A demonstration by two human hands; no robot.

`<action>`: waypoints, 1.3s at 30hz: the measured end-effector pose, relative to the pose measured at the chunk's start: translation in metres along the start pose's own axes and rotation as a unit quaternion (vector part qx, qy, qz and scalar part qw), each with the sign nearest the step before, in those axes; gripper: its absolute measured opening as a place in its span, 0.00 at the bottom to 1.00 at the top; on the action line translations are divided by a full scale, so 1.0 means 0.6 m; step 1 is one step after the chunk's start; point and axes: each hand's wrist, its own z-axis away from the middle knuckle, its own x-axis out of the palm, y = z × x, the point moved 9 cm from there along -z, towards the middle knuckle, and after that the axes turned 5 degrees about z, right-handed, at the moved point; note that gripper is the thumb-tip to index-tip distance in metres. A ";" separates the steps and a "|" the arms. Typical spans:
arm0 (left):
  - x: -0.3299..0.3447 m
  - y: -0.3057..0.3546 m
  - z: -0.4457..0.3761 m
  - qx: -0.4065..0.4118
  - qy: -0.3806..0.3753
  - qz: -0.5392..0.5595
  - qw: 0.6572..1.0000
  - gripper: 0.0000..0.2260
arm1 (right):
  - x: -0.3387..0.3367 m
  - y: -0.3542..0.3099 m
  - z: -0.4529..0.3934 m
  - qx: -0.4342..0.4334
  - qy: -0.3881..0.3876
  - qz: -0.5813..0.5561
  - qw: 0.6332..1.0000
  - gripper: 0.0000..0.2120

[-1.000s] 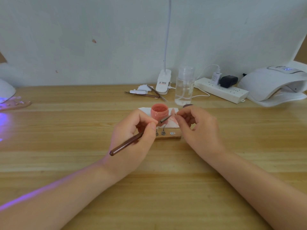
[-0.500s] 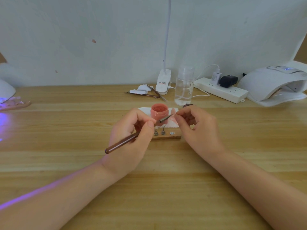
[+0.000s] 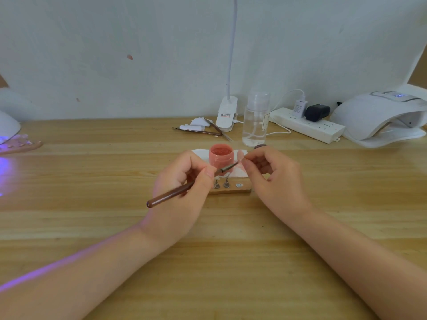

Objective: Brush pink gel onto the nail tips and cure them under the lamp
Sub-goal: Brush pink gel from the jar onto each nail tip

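Pinching a brown-handled brush between thumb and curled fingers, the left hand is holding it low over the wooden table. The brush's long axis is running on a diagonal: its rounded butt end is pointing down and to the left, toward the person, while the metal ferrule and bristle tip are pointing up and to the right, away from the person. That tip is meeting a small pink nail tip, which the right hand is pinching between thumb and forefinger, the other fingers curling loosely beneath. The nail tip is sitting just to the right of an open jar of pink gel, which is standing upright on a white paper towel. Just in front of the jar, a small wooden holder is lying crosswise between the two hands, carrying little metal stands and a round metal disc.

Farther back, a clear pump bottle is standing beside the white clip base of a desk lamp, with thin tools lying to the left of that base. A white power strip with two plugged adapters is lying at the back right, next to a white curing lamp. At the far left edge, a second lamp is casting violet light onto the table and along the left forearm.
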 end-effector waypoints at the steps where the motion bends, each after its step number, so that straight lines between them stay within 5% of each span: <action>1: -0.001 0.002 0.000 0.004 0.003 0.005 1.000 0.09 | 0.000 0.000 0.000 0.000 0.001 0.002 1.000 0.03; 28: 0.001 -0.023 -0.008 -0.062 0.026 0.096 0.993 0.08 | 0.002 0.005 -0.001 -0.014 -0.005 -0.038 0.999 0.04; 33: 0.003 -0.020 -0.008 -0.061 0.012 0.134 0.989 0.07 | 0.001 0.007 -0.003 -0.006 0.005 -0.042 0.999 0.11; 39: -0.014 -0.026 -0.015 -0.057 0.038 0.199 0.977 0.07 | -0.015 -0.003 -0.004 -0.042 0.045 -0.026 0.998 0.06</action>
